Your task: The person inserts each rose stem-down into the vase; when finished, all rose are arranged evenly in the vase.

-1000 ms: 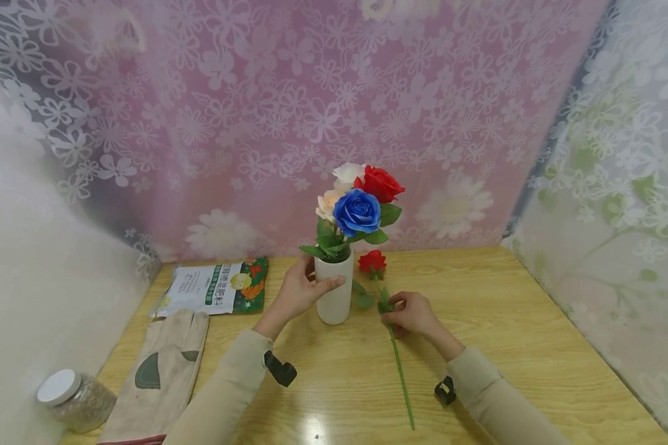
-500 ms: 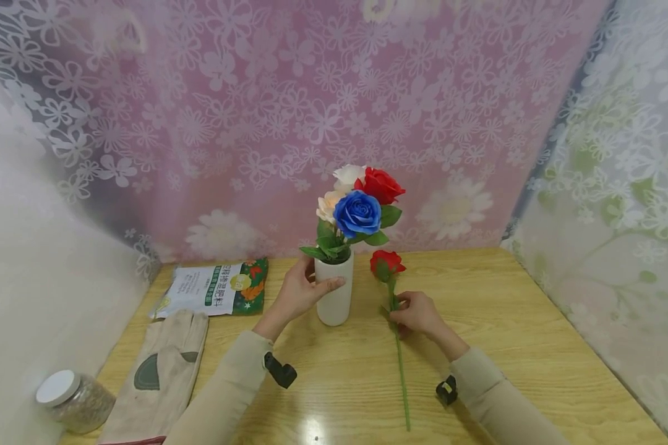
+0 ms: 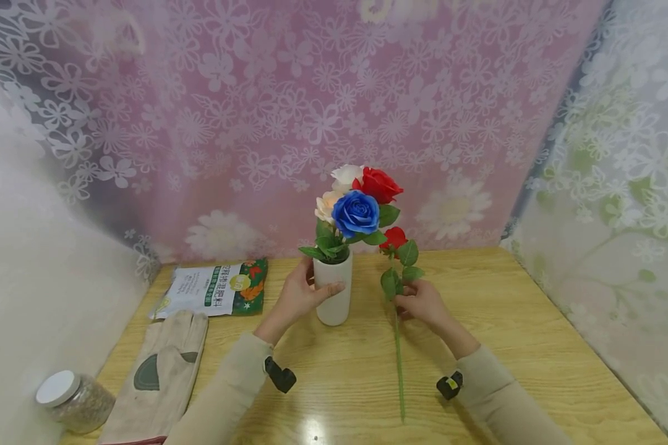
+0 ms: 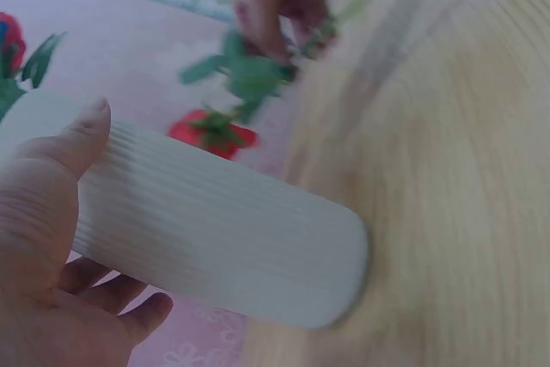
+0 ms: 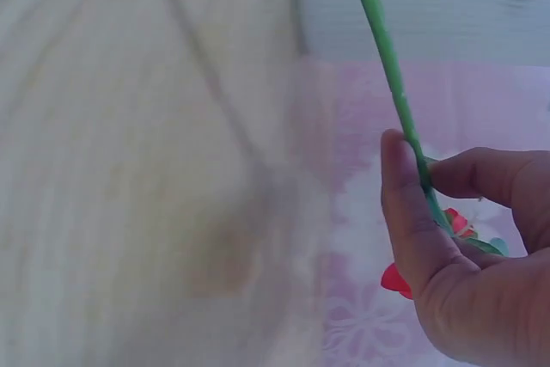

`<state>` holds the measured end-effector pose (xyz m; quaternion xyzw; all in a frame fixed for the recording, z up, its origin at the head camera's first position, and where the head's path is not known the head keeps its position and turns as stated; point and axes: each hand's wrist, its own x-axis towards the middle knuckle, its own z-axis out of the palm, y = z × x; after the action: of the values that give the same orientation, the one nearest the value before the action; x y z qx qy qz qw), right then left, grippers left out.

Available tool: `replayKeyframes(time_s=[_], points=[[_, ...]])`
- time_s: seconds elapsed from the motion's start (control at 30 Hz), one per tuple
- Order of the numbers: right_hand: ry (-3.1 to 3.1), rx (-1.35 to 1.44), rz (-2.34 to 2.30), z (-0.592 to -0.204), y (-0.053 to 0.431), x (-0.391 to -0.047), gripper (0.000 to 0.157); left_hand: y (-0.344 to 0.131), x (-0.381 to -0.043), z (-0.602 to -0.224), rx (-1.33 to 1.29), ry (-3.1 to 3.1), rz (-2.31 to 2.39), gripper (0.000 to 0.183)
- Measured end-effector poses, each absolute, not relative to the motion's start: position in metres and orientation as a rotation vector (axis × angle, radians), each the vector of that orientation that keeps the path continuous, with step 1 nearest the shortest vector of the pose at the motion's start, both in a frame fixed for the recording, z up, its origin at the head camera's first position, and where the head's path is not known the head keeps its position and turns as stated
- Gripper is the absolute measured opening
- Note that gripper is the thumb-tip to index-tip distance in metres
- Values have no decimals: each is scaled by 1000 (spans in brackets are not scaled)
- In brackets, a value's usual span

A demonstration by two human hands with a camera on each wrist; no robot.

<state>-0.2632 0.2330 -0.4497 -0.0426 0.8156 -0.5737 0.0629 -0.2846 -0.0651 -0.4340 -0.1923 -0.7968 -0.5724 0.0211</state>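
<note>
A ribbed white vase stands upright on the table, holding a blue rose, a larger red rose, a white rose and a cream rose. My left hand grips the vase's left side, its thumb across the front in the left wrist view. To the right of the vase, my right hand pinches the green stem of a single red rose between thumb and fingers. That rose's bloom points toward the back wall, its stem end toward me.
At the left lie a white-and-green printed packet and beige work gloves. A white-lidded jar of granules stands by the left wall. A pink floral curtain hangs behind the wooden table.
The single red rose has turned in my right hand and its bloom has risen and shifted right, with leaves now spread beside it. My left hand and the vase have stayed put.
</note>
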Motion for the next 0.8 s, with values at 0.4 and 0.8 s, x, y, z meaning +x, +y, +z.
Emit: replayKeyframes(time_s=[0.4, 0.8], points=[[2282, -124, -2316, -389, 239, -253, 35, -65, -282, -445, -596, -2480, -1792, 79], [1952, -178, -2808, -351, 249, -242, 14, -57, -275, -450, -543, -2447, -1699, 91]])
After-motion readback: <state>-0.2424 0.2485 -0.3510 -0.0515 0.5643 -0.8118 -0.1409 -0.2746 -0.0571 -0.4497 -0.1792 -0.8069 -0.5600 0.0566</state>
